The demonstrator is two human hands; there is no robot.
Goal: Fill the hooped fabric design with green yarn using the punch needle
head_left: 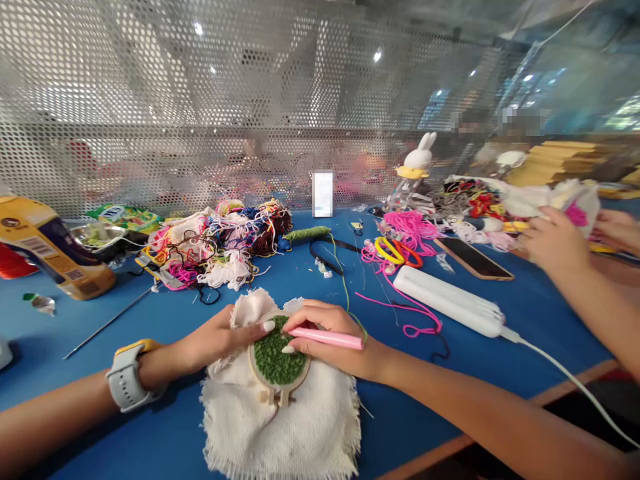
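Note:
My left hand is closed on the upper left side of a round embroidery hoop, its thumb resting on the rim. White cloth with frayed edges is stretched in the hoop and spreads below it on the table. Dark green looped yarn fills most of the hooped area. In my right hand is a pink punch needle, pinched near its front, the handle pointing right. Its tip is at the green loops, hidden by my fingers. A green strand runs from the needle's rear to a green yarn bundle.
Tangled yarn is heaped behind my left hand, near a yellow bottle and a metal rod. Pink yarn, a white power strip and a phone lie rightward. Another person's hands work at far right.

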